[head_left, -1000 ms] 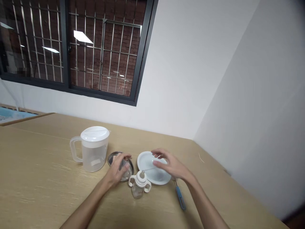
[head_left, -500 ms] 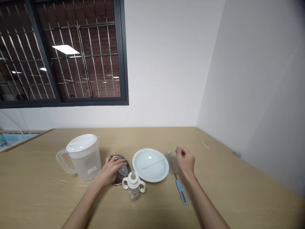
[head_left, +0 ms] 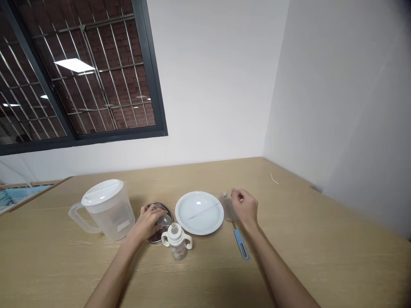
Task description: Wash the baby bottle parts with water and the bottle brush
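Observation:
My left hand (head_left: 149,222) reaches over a round steel dish (head_left: 156,240), its fingers curled round a clear domed cap (head_left: 165,220). In a pinch, my right hand (head_left: 245,207) appears to hold a thin straight rod (head_left: 205,209), whose far part lies above a white plate (head_left: 199,229). The end at the fingers is hard to make out. Just in front of the dish stands a baby bottle (head_left: 177,244) with two white handles and an exposed teat. Beside my right wrist lies a utensil with a blue handle (head_left: 240,244) and a grey, mesh-like head.
A lidded translucent pitcher (head_left: 109,209) stands at left, its handle facing left. A short pale strand (head_left: 274,178) lies toward the back right of the wooden table (head_left: 205,282). White walls meet behind the table, with a barred window (head_left: 105,72) at upper left.
The camera view has tilted and shifted slightly, so everything sits a little higher and further left. Both hands keep nearly the same places; the left fingers are more curled about the cap.

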`<move>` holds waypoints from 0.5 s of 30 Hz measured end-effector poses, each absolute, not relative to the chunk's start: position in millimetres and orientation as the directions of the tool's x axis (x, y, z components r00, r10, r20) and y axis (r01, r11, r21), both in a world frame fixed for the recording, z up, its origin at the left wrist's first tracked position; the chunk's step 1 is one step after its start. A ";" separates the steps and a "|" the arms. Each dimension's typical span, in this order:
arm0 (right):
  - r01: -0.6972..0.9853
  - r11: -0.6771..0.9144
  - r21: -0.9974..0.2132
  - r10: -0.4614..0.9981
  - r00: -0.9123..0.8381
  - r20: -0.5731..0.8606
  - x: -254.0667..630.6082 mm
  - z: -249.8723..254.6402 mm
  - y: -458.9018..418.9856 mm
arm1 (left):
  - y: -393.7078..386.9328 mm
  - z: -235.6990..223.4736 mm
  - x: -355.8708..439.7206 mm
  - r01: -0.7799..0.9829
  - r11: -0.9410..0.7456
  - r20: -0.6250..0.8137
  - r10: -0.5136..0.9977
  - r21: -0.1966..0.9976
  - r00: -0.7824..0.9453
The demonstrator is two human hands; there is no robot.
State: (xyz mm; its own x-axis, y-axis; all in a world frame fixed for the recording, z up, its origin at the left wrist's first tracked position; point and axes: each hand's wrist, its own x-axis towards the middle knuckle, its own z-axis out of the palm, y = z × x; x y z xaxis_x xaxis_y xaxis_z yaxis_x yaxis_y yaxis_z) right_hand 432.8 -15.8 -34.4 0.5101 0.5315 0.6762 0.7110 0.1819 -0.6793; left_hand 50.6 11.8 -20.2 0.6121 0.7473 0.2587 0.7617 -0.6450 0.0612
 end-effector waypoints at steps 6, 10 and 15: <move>0.727 0.184 -0.661 0.517 0.501 0.694 427.8 -30.8 -20.7 | 9.7 -15.2 44.3 0.820 -0.552 0.346 0.806 0.148 0.480; 0.738 0.183 -0.650 0.515 0.491 0.703 424.8 -29.2 -22.3 | -2.7 0.6 46.9 0.754 -0.475 0.433 0.857 0.453 0.280; 0.734 0.167 -0.659 0.533 0.495 0.686 422.7 -29.5 -23.4 | -26.9 19.3 61.8 0.201 -0.451 0.372 0.866 0.870 0.334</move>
State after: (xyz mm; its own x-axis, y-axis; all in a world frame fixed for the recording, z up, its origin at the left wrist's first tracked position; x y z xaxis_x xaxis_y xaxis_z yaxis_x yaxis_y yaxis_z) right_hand 422.7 -23.4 -29.5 0.4952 0.5328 0.6862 0.7337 0.1665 -0.6588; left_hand 61.8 -26.9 19.3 0.3339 0.8661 0.3719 0.2005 -0.4508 0.8698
